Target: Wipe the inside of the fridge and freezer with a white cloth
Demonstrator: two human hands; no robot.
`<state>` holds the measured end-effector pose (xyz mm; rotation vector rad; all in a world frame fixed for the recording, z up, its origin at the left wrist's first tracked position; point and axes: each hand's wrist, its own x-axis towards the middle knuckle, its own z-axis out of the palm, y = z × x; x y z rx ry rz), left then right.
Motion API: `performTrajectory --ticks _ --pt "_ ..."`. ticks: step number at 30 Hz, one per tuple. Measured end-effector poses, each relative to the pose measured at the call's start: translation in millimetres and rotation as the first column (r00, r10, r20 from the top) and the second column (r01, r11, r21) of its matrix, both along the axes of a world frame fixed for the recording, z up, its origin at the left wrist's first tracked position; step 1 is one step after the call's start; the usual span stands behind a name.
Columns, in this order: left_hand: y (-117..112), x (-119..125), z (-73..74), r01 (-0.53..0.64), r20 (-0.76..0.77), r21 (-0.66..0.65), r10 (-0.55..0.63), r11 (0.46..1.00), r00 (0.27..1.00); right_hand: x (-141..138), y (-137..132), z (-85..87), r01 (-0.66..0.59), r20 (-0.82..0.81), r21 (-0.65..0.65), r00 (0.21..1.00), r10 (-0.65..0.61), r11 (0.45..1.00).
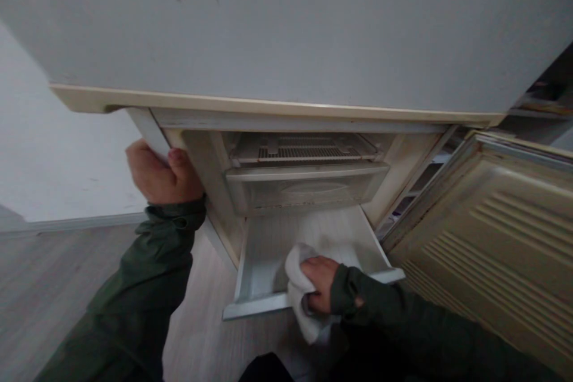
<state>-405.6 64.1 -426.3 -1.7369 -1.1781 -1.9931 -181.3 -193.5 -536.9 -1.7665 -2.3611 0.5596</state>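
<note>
My right hand (319,283) is closed around a white cloth (299,292) and rests on the front edge of a pulled-out white drawer (264,262) at the bottom of an open fridge compartment. My left hand (162,174) grips the left side edge of the fridge frame (150,128), fingers wrapped round it. Both arms wear dark green sleeves. Above the open drawer sits a shut translucent drawer (307,188) under a wire shelf (299,152).
The cream ribbed inside of the open fridge door (501,233) stands at the right. A grey upper door panel (286,24) fills the top. Grey wood-look floor (58,286) and a white wall with a skirting board lie to the left.
</note>
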Motion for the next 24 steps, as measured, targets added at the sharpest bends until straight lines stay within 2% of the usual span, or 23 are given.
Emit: performTrajectory --ticks 3,6,8,10,12,14,15,17,18,20,22,24 --pt "0.6 -0.4 -1.0 -0.019 0.014 0.015 0.019 1.000 1.000 -52.8 20.5 0.8 -0.168 0.113 0.050 0.980 0.162 0.984" --pt "-3.0 -3.7 -0.6 -0.023 -0.013 -0.016 0.022 1.000 1.000 -63.7 32.3 0.8 -0.305 0.178 0.102 0.942 0.284 0.947" --pt "-5.4 -6.7 -0.2 -0.005 -0.052 -0.074 0.001 0.997 0.999 -43.9 29.3 0.0 -0.356 0.201 0.103 0.922 0.331 0.929" --pt "-6.0 -8.0 0.2 0.002 -0.080 -0.112 -0.011 0.994 0.997 -6.4 14.4 -1.8 -0.353 0.223 0.087 0.918 0.327 0.932" --pt "-4.7 -6.7 0.7 -0.012 -0.059 -0.082 0.008 0.997 0.998 40.2 -12.4 -4.2 -0.275 0.253 0.102 0.937 0.242 0.956" --pt "-2.6 -3.9 1.2 -0.026 -0.007 -0.025 0.026 0.999 1.000 83.8 -46.9 -7.2 -0.144 0.254 0.231 0.964 0.084 0.962" --pt "-1.7 -2.4 1.6 -0.027 0.014 -0.007 0.027 1.000 1.000 100.5 -64.6 -9.2 -0.088 0.253 0.323 0.967 0.003 0.942" --pt "-0.7 -0.6 2.4 -0.008 0.028 -0.009 0.008 1.000 1.000 117.2 -95.1 -14.5 -0.057 0.210 0.532 0.975 -0.067 0.845" --pt "-0.7 -0.3 2.8 -0.002 0.033 -0.011 0.002 1.000 0.999 116.1 -105.6 -18.1 -0.059 0.175 0.618 0.982 -0.065 0.784" --pt "-1.4 -0.4 3.6 0.000 0.026 -0.004 0.000 1.000 1.000 96.7 -112.7 -26.6 -0.103 0.134 0.721 0.991 0.008 0.686" --pt "-2.5 -0.7 4.5 -0.010 0.011 0.012 0.010 1.000 1.000 62.6 -100.0 -36.7 -0.189 0.148 0.775 0.982 0.117 0.603" --pt "-3.2 -0.5 5.1 -0.019 0.005 0.024 0.018 1.000 1.000 25.2 -73.5 -47.5 -0.293 0.199 0.825 0.951 0.236 0.483"
